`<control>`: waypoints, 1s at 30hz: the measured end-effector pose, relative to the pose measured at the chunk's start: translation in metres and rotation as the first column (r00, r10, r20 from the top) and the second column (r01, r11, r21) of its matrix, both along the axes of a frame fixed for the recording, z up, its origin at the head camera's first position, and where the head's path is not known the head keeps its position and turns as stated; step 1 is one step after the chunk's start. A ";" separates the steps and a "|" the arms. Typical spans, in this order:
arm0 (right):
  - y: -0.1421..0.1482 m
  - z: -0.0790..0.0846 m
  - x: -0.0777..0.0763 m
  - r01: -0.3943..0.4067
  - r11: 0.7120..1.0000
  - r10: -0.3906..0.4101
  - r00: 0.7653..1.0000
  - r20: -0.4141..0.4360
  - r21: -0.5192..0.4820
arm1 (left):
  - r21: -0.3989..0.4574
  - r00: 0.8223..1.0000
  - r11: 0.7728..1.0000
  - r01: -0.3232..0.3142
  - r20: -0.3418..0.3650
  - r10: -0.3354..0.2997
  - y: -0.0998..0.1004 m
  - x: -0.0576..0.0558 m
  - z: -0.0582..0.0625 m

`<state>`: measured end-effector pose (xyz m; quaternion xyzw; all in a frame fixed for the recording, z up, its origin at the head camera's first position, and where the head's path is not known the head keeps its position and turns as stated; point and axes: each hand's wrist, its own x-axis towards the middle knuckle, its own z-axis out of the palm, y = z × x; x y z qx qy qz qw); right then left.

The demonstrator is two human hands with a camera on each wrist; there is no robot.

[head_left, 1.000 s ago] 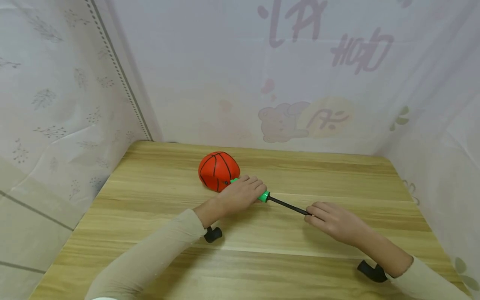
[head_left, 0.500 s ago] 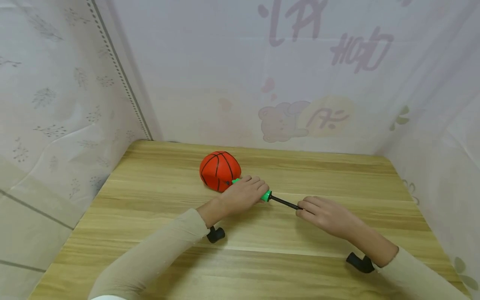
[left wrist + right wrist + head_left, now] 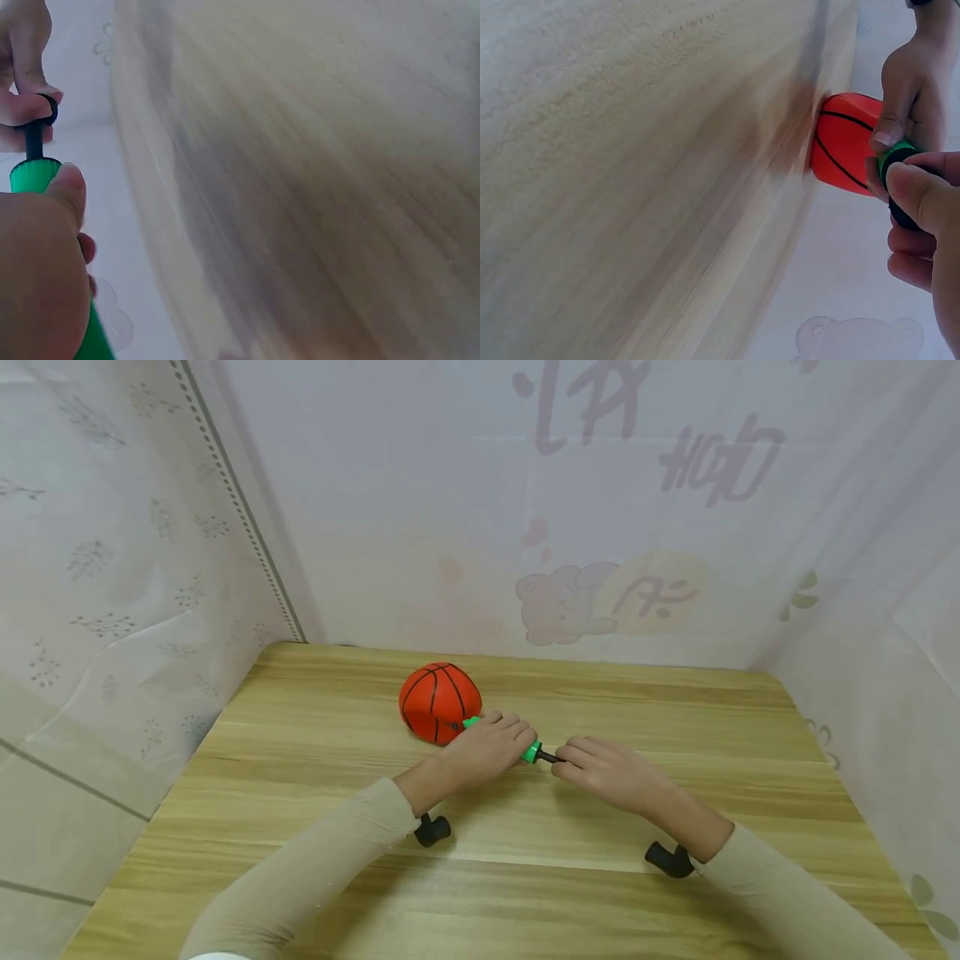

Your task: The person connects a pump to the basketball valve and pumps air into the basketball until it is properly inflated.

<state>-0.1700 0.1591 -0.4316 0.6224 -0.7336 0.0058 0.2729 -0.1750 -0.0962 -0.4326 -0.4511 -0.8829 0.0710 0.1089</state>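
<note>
A green hand pump (image 3: pixel 531 752) with a black rod lies across the middle of the head view. My left hand (image 3: pixel 486 750) grips its green barrel, thumb along the collar in the left wrist view. The fingers of my right hand (image 3: pixel 609 774) hold the black handle (image 3: pixel 904 187) at the rod's end, with only a short length of rod showing between the hands. At the pump's far tip sits a red ball (image 3: pixel 438 702) with black basketball lines, partly caved in on its lower front. The pump's tip meets the ball near a small dark valve spot.
Both hands work over a wood-grain table (image 3: pixel 360 893). Patterned pale cloth (image 3: pixel 420 527) hangs behind it and along both sides. A black curved wrist mount (image 3: pixel 432 831) sticks out below the left wrist, another (image 3: pixel 669 860) below the right.
My right hand has moved left toward my left hand, pushing the rod into the green barrel, so less of it shows. The left hand and ball have barely shifted.
</note>
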 end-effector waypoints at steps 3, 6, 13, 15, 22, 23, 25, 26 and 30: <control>0.000 -0.002 -0.001 0.004 1.000 -0.004 1.000 0.019 -0.007 | 0.007 1.000 1.000 -0.013 0.004 0.013 -0.001 -0.001 -0.002; 0.004 -0.003 0.001 -0.008 0.999 0.009 1.000 0.030 -0.032 | 0.010 1.000 1.000 -0.014 0.013 0.013 0.000 -0.001 -0.003; 0.028 -0.003 0.012 -0.030 0.998 0.032 0.999 0.037 -0.063 | 0.011 0.999 1.000 -0.008 0.039 0.008 -0.004 -0.001 -0.001; 0.036 -0.002 0.016 -0.024 0.998 0.027 0.999 0.043 -0.058 | 0.013 0.999 1.000 -0.004 0.043 0.004 -0.005 -0.001 -0.001; 0.057 0.002 0.028 -0.013 0.998 0.016 0.999 0.044 -0.059 | 0.004 0.998 1.000 -0.003 0.059 0.003 -0.006 0.000 0.003; 0.059 0.001 0.029 -0.009 0.998 0.012 0.999 0.045 -0.059 | -0.001 0.998 1.000 -0.005 0.056 0.005 -0.007 0.000 0.003; 0.062 0.001 0.030 0.002 0.999 0.001 0.999 0.045 -0.051 | -0.005 0.999 1.000 -0.006 0.051 0.006 -0.007 -0.001 0.003; 0.063 0.001 0.030 0.005 0.999 -0.003 0.999 0.042 -0.048 | -0.007 0.999 1.000 -0.005 0.048 0.005 -0.007 -0.001 0.003; 0.063 0.000 0.029 0.005 0.999 -0.004 1.000 0.027 -0.041 | -0.004 0.999 1.000 0.000 0.041 0.000 -0.007 -0.001 0.003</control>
